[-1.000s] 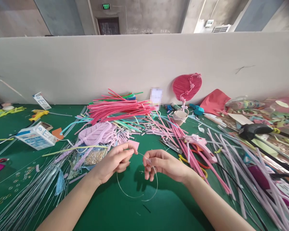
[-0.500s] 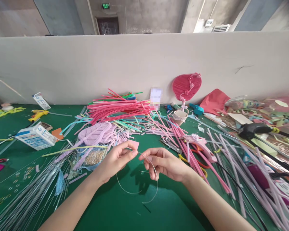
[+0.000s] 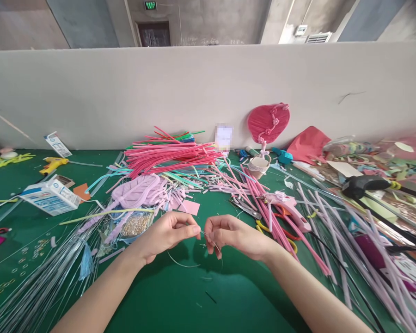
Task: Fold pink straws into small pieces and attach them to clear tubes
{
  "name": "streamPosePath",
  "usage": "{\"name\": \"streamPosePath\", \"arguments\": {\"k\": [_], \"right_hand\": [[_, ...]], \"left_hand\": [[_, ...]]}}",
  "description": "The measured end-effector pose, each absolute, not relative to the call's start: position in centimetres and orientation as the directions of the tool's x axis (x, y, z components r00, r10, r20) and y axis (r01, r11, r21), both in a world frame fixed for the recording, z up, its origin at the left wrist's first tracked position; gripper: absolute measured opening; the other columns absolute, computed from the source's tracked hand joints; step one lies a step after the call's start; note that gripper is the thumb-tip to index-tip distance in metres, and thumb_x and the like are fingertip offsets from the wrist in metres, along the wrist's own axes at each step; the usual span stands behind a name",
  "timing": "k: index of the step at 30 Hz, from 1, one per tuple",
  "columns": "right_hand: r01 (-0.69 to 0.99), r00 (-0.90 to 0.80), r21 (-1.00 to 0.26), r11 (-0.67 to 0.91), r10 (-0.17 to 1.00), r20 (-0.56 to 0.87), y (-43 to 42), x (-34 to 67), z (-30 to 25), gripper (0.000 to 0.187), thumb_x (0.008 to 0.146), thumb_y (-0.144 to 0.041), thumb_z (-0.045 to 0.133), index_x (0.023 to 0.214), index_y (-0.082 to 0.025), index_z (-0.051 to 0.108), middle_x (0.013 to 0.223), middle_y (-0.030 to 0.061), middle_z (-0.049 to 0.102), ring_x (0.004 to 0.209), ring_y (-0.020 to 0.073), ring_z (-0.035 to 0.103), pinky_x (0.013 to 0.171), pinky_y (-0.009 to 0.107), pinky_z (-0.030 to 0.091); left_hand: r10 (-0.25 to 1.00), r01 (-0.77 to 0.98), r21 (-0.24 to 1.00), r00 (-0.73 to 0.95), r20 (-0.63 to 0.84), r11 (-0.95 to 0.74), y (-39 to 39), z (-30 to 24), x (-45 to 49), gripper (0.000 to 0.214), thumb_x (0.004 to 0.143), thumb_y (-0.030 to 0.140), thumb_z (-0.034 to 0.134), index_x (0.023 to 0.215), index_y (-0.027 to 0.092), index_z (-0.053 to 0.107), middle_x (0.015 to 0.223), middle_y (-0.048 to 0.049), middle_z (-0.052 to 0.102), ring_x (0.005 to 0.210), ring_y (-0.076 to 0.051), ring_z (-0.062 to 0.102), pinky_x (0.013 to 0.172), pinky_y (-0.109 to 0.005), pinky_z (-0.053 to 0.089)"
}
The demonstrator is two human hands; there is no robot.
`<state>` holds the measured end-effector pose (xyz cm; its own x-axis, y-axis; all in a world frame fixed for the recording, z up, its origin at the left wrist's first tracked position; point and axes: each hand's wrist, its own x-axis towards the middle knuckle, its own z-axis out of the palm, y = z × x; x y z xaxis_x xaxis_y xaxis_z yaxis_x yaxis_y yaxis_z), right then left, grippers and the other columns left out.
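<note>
Over the green table [image 3: 180, 305], my left hand [image 3: 166, 233] and my right hand [image 3: 234, 236] sit close together, both pinched on a thin silver wire [image 3: 185, 264]. The wire bends in a small loop below and between the fingers. A small pink card piece [image 3: 190, 207] lies flat on the table just behind my left hand. A lilac leaf-shaped pipe-cleaner piece [image 3: 135, 192] rests further back on the left.
A heap of pink and red pipe cleaners [image 3: 169, 155] lies behind the hands. A pink glue gun [image 3: 286, 206], scissors and long pink sticks lie right. A white carton [image 3: 50, 196], silver wires [image 3: 38, 286] and a yellow glue gun [image 3: 53, 163] lie left. A white partition [image 3: 208, 92] closes the back.
Both hands moved closer together and slightly lower. The wire loop under them has become smaller. The pink card piece now shows clear of the left fingers, lying on the table.
</note>
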<state>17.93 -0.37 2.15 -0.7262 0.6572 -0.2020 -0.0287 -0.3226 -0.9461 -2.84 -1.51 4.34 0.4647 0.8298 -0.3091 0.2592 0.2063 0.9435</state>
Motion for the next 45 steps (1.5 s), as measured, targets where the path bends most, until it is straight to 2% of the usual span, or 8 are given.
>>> {"name": "streamPosePath", "arguments": {"k": [12, 17, 24, 26, 29, 33, 39, 45], "right_hand": [[0.368, -0.803, -0.879, 0.303, 0.58, -0.136, 0.9, 18.3, 6.9, 0.003, 0.075, -0.018, 0.058, 0.073, -0.017, 0.059, 0.068, -0.003, 0.06, 0.062, 0.0093, 0.052, 0.059, 0.021, 0.039], [0.724, -0.561, -0.46, 0.514, 0.827, 0.041, -0.8, 16.8, 7.9, 0.003, 0.077, -0.018, 0.057, 0.074, -0.019, 0.058, 0.072, -0.0008, 0.06, 0.06, 0.0107, 0.051, 0.053, 0.024, 0.029], [0.833, -0.526, 0.129, 0.539, 0.695, 0.49, -3.0, 14.3, 5.7, 0.018, 0.08, -0.001, 0.051, 0.072, -0.017, 0.055, 0.066, 0.0034, 0.056, 0.06, 0.0152, 0.05, 0.054, 0.03, 0.023], [0.834, -0.479, 0.008, 0.551, 0.717, 0.507, -2.7, 14.4, 5.5, 0.018, 0.084, -0.004, 0.051, 0.071, -0.017, 0.056, 0.068, 0.0039, 0.058, 0.061, 0.0151, 0.051, 0.056, 0.03, 0.027], [0.689, -0.416, -0.498, 0.527, 0.85, 0.324, -1.4, 15.6, 5.7, 0.011, 0.086, -0.018, 0.057, 0.076, -0.017, 0.061, 0.076, 0.0034, 0.064, 0.069, 0.0147, 0.056, 0.062, 0.027, 0.035], [0.258, -0.529, -0.957, 0.133, 0.849, -0.025, 0.3, 17.5, 5.7, 0.021, 0.083, -0.037, 0.064, 0.078, -0.017, 0.065, 0.074, 0.0008, 0.066, 0.065, 0.0119, 0.055, 0.061, 0.025, 0.04], [-0.171, -0.727, -0.865, -0.472, 0.653, -0.212, 0.5, 17.5, 3.7, 0.02, 0.072, -0.03, 0.077, 0.075, -0.013, 0.067, 0.068, 0.0006, 0.066, 0.064, 0.0093, 0.06, 0.063, 0.022, 0.044], [-0.239, -0.85, -0.674, -0.699, 0.486, -0.202, 0.0, 16.5, 2.6, 0.021, 0.071, -0.027, 0.08, 0.072, -0.012, 0.066, 0.064, -0.0004, 0.061, 0.062, 0.0105, 0.061, 0.053, 0.021, 0.043]], "left_hand": [[0.869, 0.299, 0.945, 0.424, -0.257, 0.133, -2.0, 5.2, -2.6, 0.023, 0.075, 0.038, 0.068, 0.068, 0.017, 0.069, 0.056, 0.0023, 0.051, 0.051, -0.009, 0.037, 0.045, -0.022, 0.023], [0.957, 0.307, 0.952, 0.276, -0.089, 0.0, -2.0, 4.8, -2.3, 0.028, 0.079, 0.044, 0.065, 0.075, 0.016, 0.069, 0.068, -0.0012, 0.059, 0.063, -0.013, 0.047, 0.052, -0.022, 0.032], [0.987, 0.212, 0.977, 0.154, -0.038, 0.004, -2.4, 4.5, -1.6, 0.036, 0.083, 0.052, 0.059, 0.08, 0.017, 0.064, 0.056, 0.0044, 0.044, 0.048, -0.008, 0.031, 0.044, -0.022, 0.02], [0.99, 0.196, 0.98, 0.136, -0.046, 0.019, -2.4, 4.6, -1.8, 0.035, 0.083, 0.052, 0.06, 0.081, 0.017, 0.065, 0.054, 0.0057, 0.04, 0.047, -0.008, 0.028, 0.043, -0.022, 0.018], [0.988, 0.172, 0.983, 0.128, -0.082, 0.06, -2.1, 4.7, -2.2, 0.032, 0.081, 0.049, 0.063, 0.083, 0.017, 0.067, 0.05, 0.0074, 0.034, 0.045, -0.007, 0.023, 0.043, -0.022, 0.017], [0.98, 0.142, 0.985, 0.157, -0.12, 0.097, -1.9, 5.0, -2.8, 0.031, 0.078, 0.048, 0.066, 0.082, 0.018, 0.068, 0.049, 0.0079, 0.033, 0.043, -0.006, 0.02, 0.042, -0.023, 0.014], [0.943, 0.1, 0.992, 0.316, -0.101, 0.073, -2.0, 5.0, -3.0, 0.032, 0.082, 0.049, 0.064, 0.076, 0.018, 0.066, 0.051, 0.0079, 0.03, 0.042, -0.005, 0.021, 0.04, -0.022, 0.013], [0.922, 0.057, 0.996, 0.378, -0.082, 0.066, -2.2, 4.8, -3.2, 0.035, 0.081, 0.051, 0.065, 0.073, 0.016, 0.063, 0.051, 0.0067, 0.036, 0.042, -0.004, 0.024, 0.041, -0.022, 0.013]]}}
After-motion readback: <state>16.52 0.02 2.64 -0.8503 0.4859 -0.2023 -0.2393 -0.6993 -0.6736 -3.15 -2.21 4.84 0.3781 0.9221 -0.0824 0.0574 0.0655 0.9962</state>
